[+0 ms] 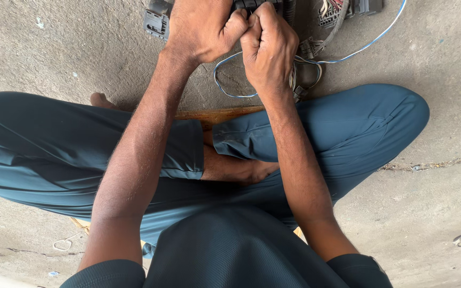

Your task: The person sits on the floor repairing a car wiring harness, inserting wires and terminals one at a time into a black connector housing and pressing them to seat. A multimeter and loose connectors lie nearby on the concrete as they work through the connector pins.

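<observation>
A person sits cross-legged on a concrete floor (428, 213), seen from above. Both hands meet just past the knees, knuckles touching. The left hand (201, 29) and right hand (268, 45) are curled into tight fists, pinching something small between them that stays hidden, likely part of the wiring bundle (342, 10) with black connectors. A blue wire (230, 93) loops beneath.

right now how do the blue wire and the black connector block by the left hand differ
The blue wire is thin, pale blue and loops loosely over the concrete floor; the black connector block is chunky, dark and boxy. The wire runs out past the right hand; the block sits beside the left hand. Both lie on the floor.
</observation>
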The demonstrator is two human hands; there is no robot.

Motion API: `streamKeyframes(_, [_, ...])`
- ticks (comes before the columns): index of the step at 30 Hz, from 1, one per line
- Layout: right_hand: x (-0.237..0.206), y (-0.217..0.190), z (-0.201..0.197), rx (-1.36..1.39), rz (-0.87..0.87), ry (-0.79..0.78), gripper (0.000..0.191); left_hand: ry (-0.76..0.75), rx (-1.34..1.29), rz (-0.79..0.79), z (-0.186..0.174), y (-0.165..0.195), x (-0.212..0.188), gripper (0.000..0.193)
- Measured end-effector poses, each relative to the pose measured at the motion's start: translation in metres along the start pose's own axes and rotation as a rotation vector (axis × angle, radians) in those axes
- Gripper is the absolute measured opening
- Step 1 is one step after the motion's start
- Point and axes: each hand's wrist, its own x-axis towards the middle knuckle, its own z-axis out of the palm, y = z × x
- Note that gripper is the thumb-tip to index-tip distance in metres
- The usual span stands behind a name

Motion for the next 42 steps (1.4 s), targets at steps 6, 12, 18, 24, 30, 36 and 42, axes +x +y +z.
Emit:
streamKeyframes(6, [-0.003, 0.002, 0.002, -0.003, -0.081, 0.023, 0.012, 0.016, -0.004, -0.012, -0.002, 0.003, 0.001, 0.043])
streamKeyframes(12, [-0.005, 0.004, 0.001, -0.004, -0.065, 0.007, 0.013, 0.002, -0.011, -0.046, -0.005, 0.007, 0.003, 0.041])
streamKeyframes(18, [-0.007, 0.008, 0.002, -0.008, -0.065, -0.012, 0.014, 0.045, 0.024, -0.023, -0.004, 0.007, 0.001, 0.04])
streamKeyframes(24, [-0.007, 0.014, 0.003, 0.008, -0.06, -0.028, 0.014, -0.016, 0.026, -0.031, 0.0, 0.007, 0.006, 0.049])
streamKeyframes(30, [-0.01, 0.013, 0.002, 0.008, -0.054, -0.018, 0.014, 0.019, 0.084, -0.011, -0.001, 0.006, 0.007, 0.05])
streamKeyframes(36, [-0.012, 0.014, 0.003, 0.031, -0.05, -0.023, 0.013, 0.002, 0.038, -0.021, -0.004, 0.008, 0.008, 0.049])
streamKeyframes(42, [-0.006, 0.008, 0.002, 0.021, -0.03, -0.02, 0.017, 0.075, 0.06, 0.032, -0.014, 0.012, 0.011, 0.043])
